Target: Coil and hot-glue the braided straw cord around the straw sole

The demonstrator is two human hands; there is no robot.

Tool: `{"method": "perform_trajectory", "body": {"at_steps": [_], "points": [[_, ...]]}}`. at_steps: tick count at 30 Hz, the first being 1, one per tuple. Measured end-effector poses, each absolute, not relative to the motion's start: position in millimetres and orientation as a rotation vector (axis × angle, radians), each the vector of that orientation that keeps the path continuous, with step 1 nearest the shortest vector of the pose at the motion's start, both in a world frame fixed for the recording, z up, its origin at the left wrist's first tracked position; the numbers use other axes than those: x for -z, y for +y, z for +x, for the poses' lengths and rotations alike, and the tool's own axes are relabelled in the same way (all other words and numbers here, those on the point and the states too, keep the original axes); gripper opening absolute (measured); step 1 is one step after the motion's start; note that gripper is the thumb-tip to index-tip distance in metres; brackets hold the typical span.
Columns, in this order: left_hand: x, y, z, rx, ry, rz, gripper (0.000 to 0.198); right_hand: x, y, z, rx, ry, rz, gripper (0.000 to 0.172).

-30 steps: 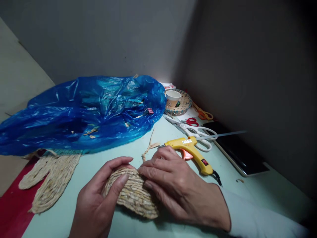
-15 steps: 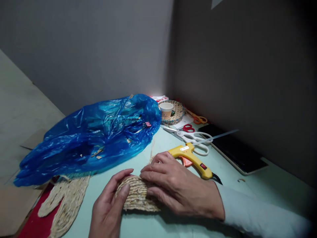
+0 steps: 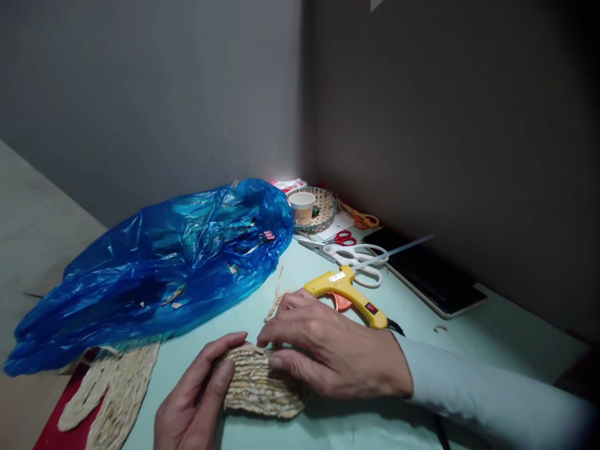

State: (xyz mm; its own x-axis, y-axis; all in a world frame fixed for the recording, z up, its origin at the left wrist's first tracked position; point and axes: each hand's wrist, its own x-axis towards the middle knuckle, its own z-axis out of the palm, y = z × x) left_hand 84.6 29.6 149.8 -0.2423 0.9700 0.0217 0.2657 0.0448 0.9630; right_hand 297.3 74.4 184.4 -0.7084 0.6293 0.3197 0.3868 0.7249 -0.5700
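Observation:
A small woven straw piece [image 3: 262, 390], made of rows of twisted cord, lies between my hands near the table's front. My left hand [image 3: 199, 387] grips its left edge, thumb on the face and fingers behind. My right hand [image 3: 323, 350] is closed at its upper right edge, thumb and fingertips on the cord there. A loose straw strand [image 3: 275, 300] runs up from behind my right fingers. Just beyond that hand lies a yellow glue gun [image 3: 349, 287] with a clear glue stick in its back. Another woven straw piece [image 3: 119, 387] rests on something red at the left.
A crumpled blue plastic bag [image 3: 154, 262] covers the table's left side. At the back stand a paper cup [image 3: 302, 207] and a shallow basket [image 3: 325, 209]. White scissors [image 3: 360, 253], red-handled scissors [image 3: 344, 237], orange-handled scissors [image 3: 365, 219] and a black tablet [image 3: 426, 275] lie along the right wall.
The view has shifted, moving the scene slightly left. The straw piece is tilted to show more of its face, and my right fingers have shifted along its top edge.

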Motion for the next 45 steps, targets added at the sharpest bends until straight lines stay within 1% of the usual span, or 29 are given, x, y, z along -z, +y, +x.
{"method": "perform_trajectory", "body": {"at_steps": [6, 9, 11, 13, 14, 18, 20, 23, 26, 27, 30, 33, 40, 45], "points": [[-152.7, 32.4, 86.2, -1.315, 1.592, 1.213, 0.026, -185.1, 76.6, 299.3, -0.726, -2.202, -0.9, 0.023], [-149.9, 36.3, 81.6, -1.349, 1.55, 1.132, 0.029, -184.2, 78.6, 299.8, -0.744, -2.066, -0.972, 0.022], [-148.9, 40.1, 77.5, -1.36, 1.499, 1.035, 0.033, -182.5, 80.6, 301.1, -0.754, -1.937, -1.037, 0.017], [-149.9, 44.4, 74.1, -1.371, 1.454, 0.894, 0.036, -179.4, 83.2, 302.9, -0.767, -1.791, -1.092, 0.008], [-151.2, 46.5, 73.2, -1.382, 1.437, 0.826, 0.037, -177.6, 84.7, 303.8, -0.789, -1.731, -1.102, 0.007], [-157.0, 52.4, 74.6, -1.489, 1.324, 0.702, 0.04, -170.5, 89.4, 304.8, -0.961, -1.621, -1.055, 0.016], [-159.3, 53.9, 77.6, -1.538, 1.27, 0.707, 0.046, -168.8, 89.6, 302.4, -1.053, -1.603, -1.037, 0.017], [-163.2, 53.6, 85.5, -1.574, 1.208, 0.709, 0.054, -168.5, 86.7, 293.8, -1.184, -1.586, -1.007, 0.026], [-167.7, 49.2, 99.7, -1.577, 1.144, 0.706, 0.057, -167.6, 80.4, 281.2, -1.322, -1.587, -0.907, 0.023], [-168.8, 47.1, 105.7, -1.581, 1.126, 0.709, 0.057, -166.8, 78.0, 277.2, -1.362, -1.59, -0.857, 0.025], [-170.0, 40.7, 123.8, -1.601, 1.083, 0.728, 0.054, -164.7, 71.4, 270.2, -1.424, -1.575, -0.739, 0.038], [-169.8, 37.1, 134.7, -1.612, 1.036, 0.746, 0.047, -167.3, 68.2, 273.1, -1.417, -1.515, -0.705, 0.044], [-186.0, 37.0, 129.6, -1.508, 0.976, 0.706, 0.03, -185.7, 66.9, 290.9, -1.446, -1.437, -0.631, 0.042], [-197.7, 33.2, 130.8, -1.377, 0.944, 0.666, 0.022, -190.5, 64.2, 294.6, -1.47, -1.454, -0.649, 0.033]]}}
